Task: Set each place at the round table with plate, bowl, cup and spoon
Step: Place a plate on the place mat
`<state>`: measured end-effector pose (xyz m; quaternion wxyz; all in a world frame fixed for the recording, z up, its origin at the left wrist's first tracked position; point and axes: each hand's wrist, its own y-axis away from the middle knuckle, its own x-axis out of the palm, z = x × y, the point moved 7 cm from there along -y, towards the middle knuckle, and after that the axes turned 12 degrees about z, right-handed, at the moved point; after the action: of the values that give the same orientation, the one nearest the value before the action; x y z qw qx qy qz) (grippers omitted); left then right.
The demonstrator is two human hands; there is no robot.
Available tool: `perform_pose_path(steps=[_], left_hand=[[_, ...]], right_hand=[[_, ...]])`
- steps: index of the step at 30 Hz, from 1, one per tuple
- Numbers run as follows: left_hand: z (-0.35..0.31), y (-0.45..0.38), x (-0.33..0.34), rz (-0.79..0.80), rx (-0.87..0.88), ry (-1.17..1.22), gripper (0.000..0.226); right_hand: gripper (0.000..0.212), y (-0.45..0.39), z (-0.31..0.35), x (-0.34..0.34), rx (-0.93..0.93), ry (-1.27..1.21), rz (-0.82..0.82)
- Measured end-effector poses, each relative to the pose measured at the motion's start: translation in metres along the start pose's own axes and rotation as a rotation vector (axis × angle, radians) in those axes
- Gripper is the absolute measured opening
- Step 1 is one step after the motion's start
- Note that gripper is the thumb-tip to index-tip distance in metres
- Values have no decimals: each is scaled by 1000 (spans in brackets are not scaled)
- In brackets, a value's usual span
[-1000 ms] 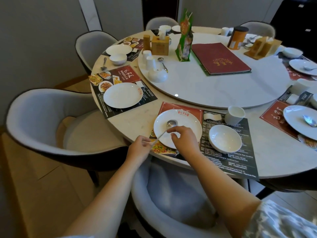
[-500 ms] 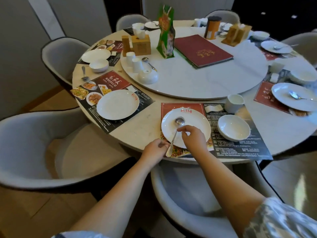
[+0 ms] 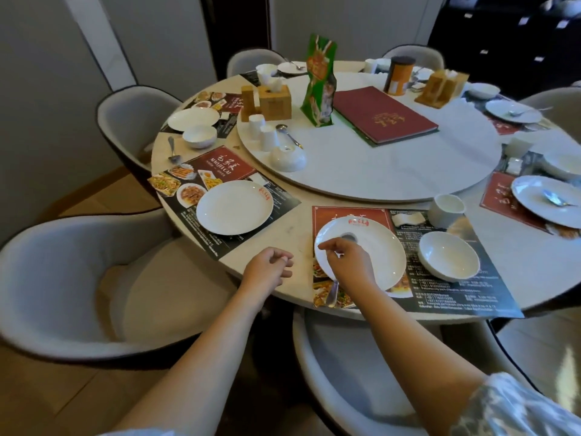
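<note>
spoon settling onto the near plate

left hand [image 3: 267,272] has let go of the spoon's handle and pulled back to the table [image 3: 292,221] edge, where it hovers with loosely curled fingers holding nothing. half a second ago it was still at the handle tip. the right hand [image 3: 349,262] stays over the near plate [image 3: 377,256], fingers curled and pinching the spoon [image 3: 333,292] partway along its shaft; the bowl of the spoon lies on the plate's middle and the handle runs off the near rim toward the placemat [image 3: 440,297].

my judgement: the step in hand is laying the spoon to rest on this plate. to do it well, lower the handle gently until it bears on the rim, then loosen the pinch without dragging, since a round spoon on glazed china may slide or roll. the handle overhangs the table's near edge side, so a nudge from the wrist could tip it off.

this place already has its bowl [image 3: 448,256] to the right of the plate and its cup [image 3: 446,209] farther off beyond it. the next place to the left has only a plate [image 3: 234,207]; spare cups [image 3: 262,132], a bowl and a spoon wait on the turntable [image 3: 377,171].

also changed: the view has swung a little, so the table sits more centred.
</note>
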<state>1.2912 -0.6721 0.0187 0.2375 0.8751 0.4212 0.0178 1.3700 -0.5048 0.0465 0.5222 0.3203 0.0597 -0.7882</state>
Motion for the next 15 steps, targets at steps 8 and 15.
perform_pose_path(steps=[8, 15], left_hand=[[2, -11, -73, -129, 19, 119, 20], [-2, -43, -159, -128, 22, 72, 19]], right_hand=[[23, -34, 50, 42, -60, -4, 47], [24, -78, 90, 89, -5, -51, 9]])
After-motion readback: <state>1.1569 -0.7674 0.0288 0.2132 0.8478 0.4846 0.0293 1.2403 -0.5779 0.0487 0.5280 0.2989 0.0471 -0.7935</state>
